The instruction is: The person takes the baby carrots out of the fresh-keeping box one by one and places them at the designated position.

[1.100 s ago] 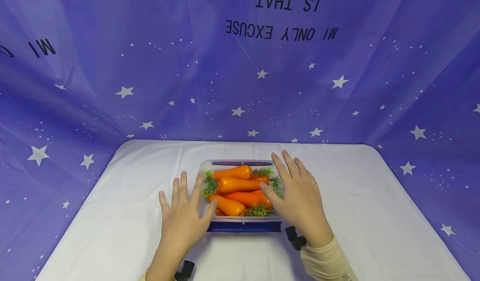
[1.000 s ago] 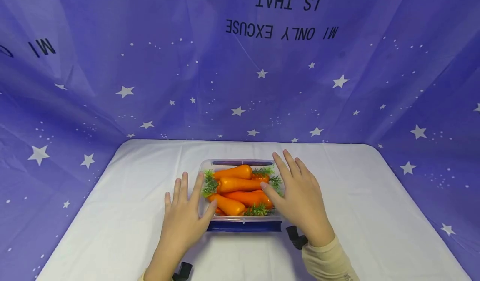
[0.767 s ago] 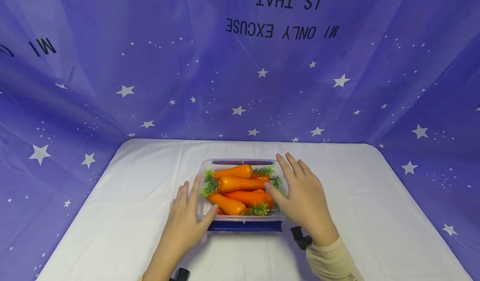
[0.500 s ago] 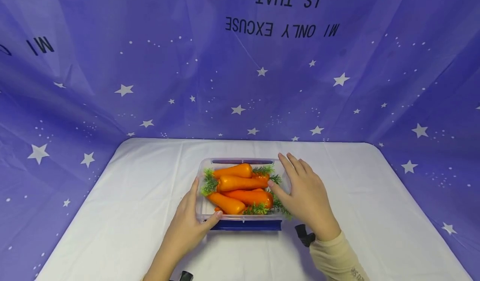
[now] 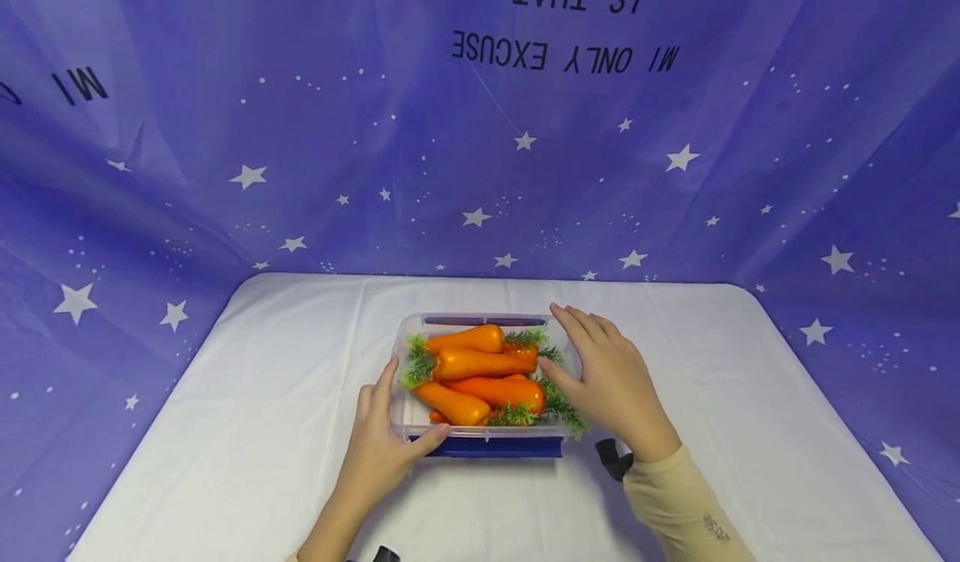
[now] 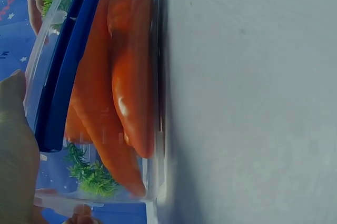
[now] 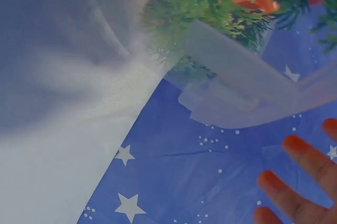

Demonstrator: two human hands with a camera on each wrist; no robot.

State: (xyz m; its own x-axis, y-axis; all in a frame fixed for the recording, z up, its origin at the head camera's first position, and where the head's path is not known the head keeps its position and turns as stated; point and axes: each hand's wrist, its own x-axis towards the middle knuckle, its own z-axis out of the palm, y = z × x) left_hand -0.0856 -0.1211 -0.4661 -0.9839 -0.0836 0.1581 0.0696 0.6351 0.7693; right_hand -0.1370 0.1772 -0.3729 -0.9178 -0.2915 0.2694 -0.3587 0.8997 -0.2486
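Note:
A clear plastic food container (image 5: 401,416) with a blue front latch (image 5: 487,447) stands at the middle of the table, its top uncovered. Several orange carrots (image 5: 483,364) with green leafy tops lie in it, and some greens (image 5: 566,408) poke over the right rim. My left hand (image 5: 378,454) grips the front left corner, thumb on the front rim, fingers along the left wall. In the left wrist view, the thumb (image 6: 16,140) lies beside the latch. My right hand (image 5: 618,383) is at the right side, and its spread fingers (image 7: 305,161) show apart from the wall in the right wrist view.
A white cloth (image 5: 262,412) covers the table. A purple curtain (image 5: 480,145) with white stars and black lettering rises behind it and at both sides. Black wrist mounts (image 5: 613,459) sit beside the wrists, and a beige sleeve (image 5: 678,495) covers the right forearm.
My left hand has come down from beside the container to its front left corner and taken hold. My right hand has shifted slightly right, and the greens on that side now stick out.

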